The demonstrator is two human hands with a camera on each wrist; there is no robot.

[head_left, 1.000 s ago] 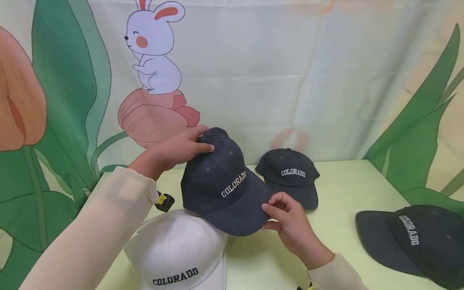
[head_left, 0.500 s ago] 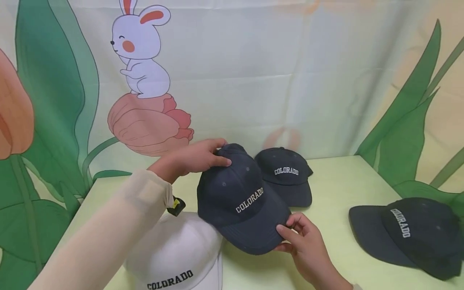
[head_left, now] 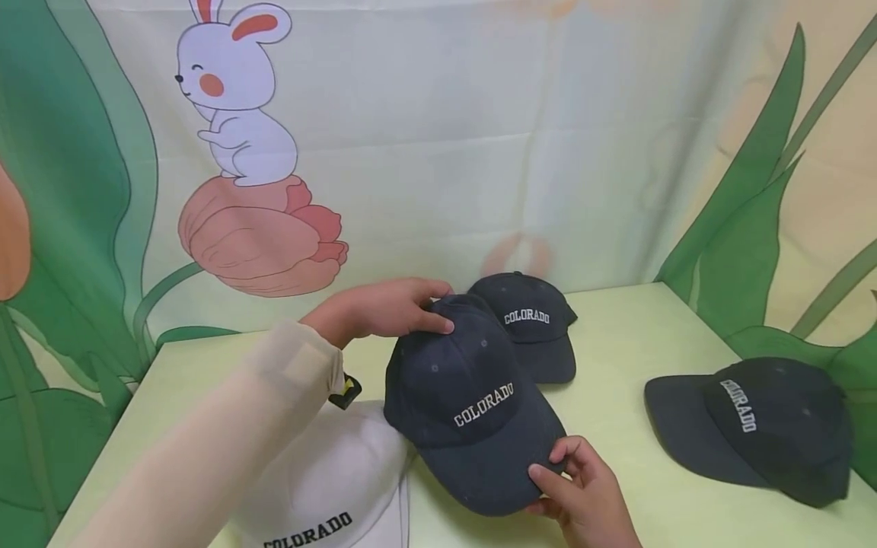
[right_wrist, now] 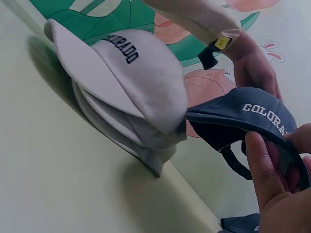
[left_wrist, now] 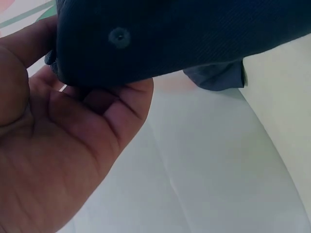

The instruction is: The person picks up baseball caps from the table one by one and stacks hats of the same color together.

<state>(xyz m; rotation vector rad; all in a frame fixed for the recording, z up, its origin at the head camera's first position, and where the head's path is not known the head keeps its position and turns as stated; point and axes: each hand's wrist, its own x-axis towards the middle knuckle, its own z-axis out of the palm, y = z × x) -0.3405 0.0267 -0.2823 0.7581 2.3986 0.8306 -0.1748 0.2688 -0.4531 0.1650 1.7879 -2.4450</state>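
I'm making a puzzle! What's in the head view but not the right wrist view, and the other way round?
Only the head view shows both loose caps: a dark navy cloth cap at right, a matching cap farther back; the wrist view catches one cap sliver, unclear whose.

Only the right wrist view shows the curved dark strap under the held white-lettered navy cloth cap.

Both share that held cap, the white cloth cap, cream sleeve, left hand and right hand.

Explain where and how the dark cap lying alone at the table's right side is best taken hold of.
Probably by the brim of that dark cap, coming from the left: it juts left, towards the right hand, giving a broad edge for a thumb-on-top grip. The rounded crown offers less to pinch.
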